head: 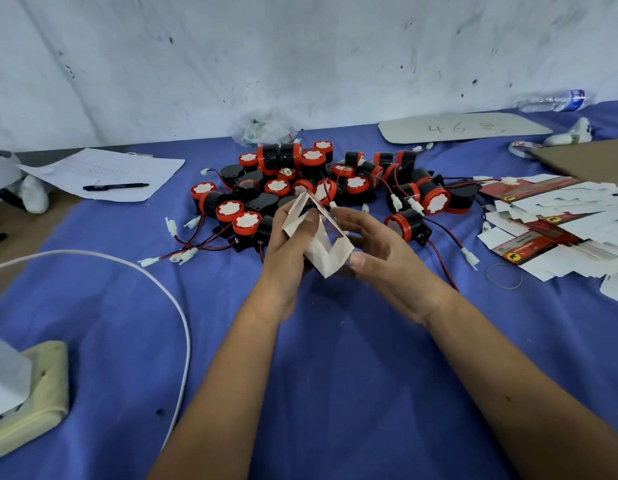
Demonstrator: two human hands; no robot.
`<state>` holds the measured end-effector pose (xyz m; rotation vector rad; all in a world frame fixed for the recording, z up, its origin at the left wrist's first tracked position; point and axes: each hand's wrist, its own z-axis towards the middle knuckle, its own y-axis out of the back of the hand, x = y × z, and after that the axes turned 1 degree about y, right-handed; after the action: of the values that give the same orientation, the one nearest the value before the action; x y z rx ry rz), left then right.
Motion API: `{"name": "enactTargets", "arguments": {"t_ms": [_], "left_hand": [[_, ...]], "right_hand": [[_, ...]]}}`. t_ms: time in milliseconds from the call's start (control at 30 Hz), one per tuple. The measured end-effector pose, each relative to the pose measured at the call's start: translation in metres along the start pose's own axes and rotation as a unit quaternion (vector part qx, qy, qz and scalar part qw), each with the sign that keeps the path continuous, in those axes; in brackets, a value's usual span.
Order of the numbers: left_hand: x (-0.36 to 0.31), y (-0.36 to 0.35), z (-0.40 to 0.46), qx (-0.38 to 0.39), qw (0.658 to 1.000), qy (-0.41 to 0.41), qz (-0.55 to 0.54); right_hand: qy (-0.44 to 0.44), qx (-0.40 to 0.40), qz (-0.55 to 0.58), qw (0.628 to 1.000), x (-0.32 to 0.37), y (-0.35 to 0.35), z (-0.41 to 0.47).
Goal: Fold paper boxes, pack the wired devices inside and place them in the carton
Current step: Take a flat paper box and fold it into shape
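Illumination was even, diffuse and moderately bright, with a cool cast; its source lay outside the view. Shadows were soft: a faint one lay on the blue bench (335, 341) directly beneath the hands (335, 244). No strong glare appeared. Wide-angle distortion bowed the wall (300, 46) and bench edge towards 9 and 3 o'clock. The fingers (356, 225) showed slight motion blur. Objects at 8 o'clock were soft and smeared.

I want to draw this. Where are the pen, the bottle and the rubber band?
pen (115, 186), head view, middle of barrel.
bottle (553, 101), head view, clear body.
rubber band (504, 287), head view, near edge of loop.
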<state>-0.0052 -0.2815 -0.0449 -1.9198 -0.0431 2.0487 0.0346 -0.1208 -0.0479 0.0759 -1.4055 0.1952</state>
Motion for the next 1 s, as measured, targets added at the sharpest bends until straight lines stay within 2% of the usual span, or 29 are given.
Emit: {"name": "enactTargets", "arguments": {"t_ms": [67, 200, 333, 433, 533, 600, 667, 733, 800, 867, 1000], "left_hand": [[-0.002, -0.001, -0.001, -0.012, 1.0, 0.006, 0.009], [-0.004, -0.006, 0.0, -0.064, 0.998, -0.002, 0.0], [-0.002, -0.004, 0.002, -0.1, 0.995, -0.002, -0.017], [0.004, -0.007, 0.001, -0.089, 0.995, -0.033, 0.013], [0.013, -0.017, -0.002, -0.026, 0.995, -0.085, 0.051], [0.017, -0.02, -0.002, -0.007, 0.991, -0.113, 0.069], [0.017, -0.017, 0.0, -0.023, 0.972, -0.188, 0.14], [0.013, -0.01, 0.002, -0.05, 0.921, -0.297, 0.247], [0.009, -0.005, 0.002, -0.049, 0.875, -0.381, 0.293], [0.006, -0.004, 0.0, -0.01, 0.855, -0.405, 0.322], [0.011, -0.007, -0.003, 0.094, 0.823, -0.357, 0.431]], "right_hand": [[0.022, -0.014, -0.005, 1.0, -0.002, 0.001, 0.001], [0.02, 0.012, 0.058, 0.998, -0.003, -0.001, 0.0], [0.031, 0.015, -0.005, 0.999, -0.005, -0.003, -0.001], [0.049, -0.059, -0.104, 0.992, -0.01, -0.008, 0.0], [0.091, -0.149, -0.148, 0.973, -0.013, -0.011, 0.002], [0.104, -0.177, -0.165, 0.965, -0.014, -0.008, 0.003], [0.098, -0.172, -0.166, 0.966, -0.014, -0.005, 0.003], [0.081, -0.161, -0.148, 0.972, -0.015, -0.006, 0.003], [0.066, -0.179, -0.115, 0.975, -0.013, -0.01, 0.005], [0.063, -0.206, -0.078, 0.974, -0.01, -0.008, 0.006], [0.048, -0.222, -0.014, 0.974, -0.011, -0.004, 0.005]]}}
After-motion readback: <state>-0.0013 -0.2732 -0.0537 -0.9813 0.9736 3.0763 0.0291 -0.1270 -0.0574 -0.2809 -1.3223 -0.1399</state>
